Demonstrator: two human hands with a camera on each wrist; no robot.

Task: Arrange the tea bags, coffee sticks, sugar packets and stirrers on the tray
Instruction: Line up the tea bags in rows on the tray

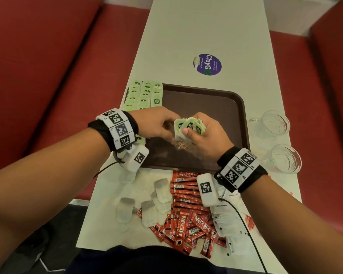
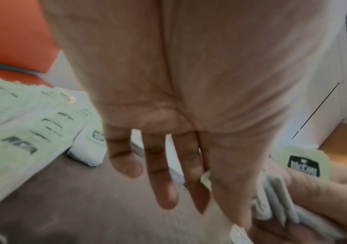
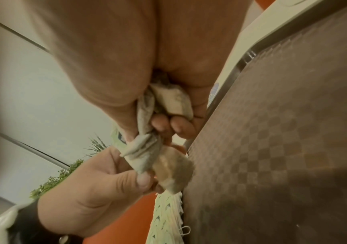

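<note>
A brown tray [image 1: 216, 99] lies on the white table, with rows of green-tagged tea bags [image 1: 145, 95] along its left side. Above the tray's middle, my right hand [image 1: 194, 133] grips a bundle of tea bags [image 1: 192, 124]. My left hand [image 1: 171, 131] pinches one tea bag [image 1: 177, 128] at the bundle's left edge. The right wrist view shows my left thumb and finger on that tea bag [image 3: 172, 168], and the bundle [image 3: 168, 102] squeezed in my right fist. Loose tea bags [image 1: 158, 196], red coffee sticks [image 1: 188, 214] and white sugar packets [image 1: 230, 220] lie on the near table.
Two glass cups [image 1: 275, 123] [image 1: 285, 158] stand right of the tray. A round purple sticker [image 1: 207, 64] is on the table beyond it. Red benches flank the narrow table on both sides. The tray floor [image 2: 84, 198] right of the rows is bare.
</note>
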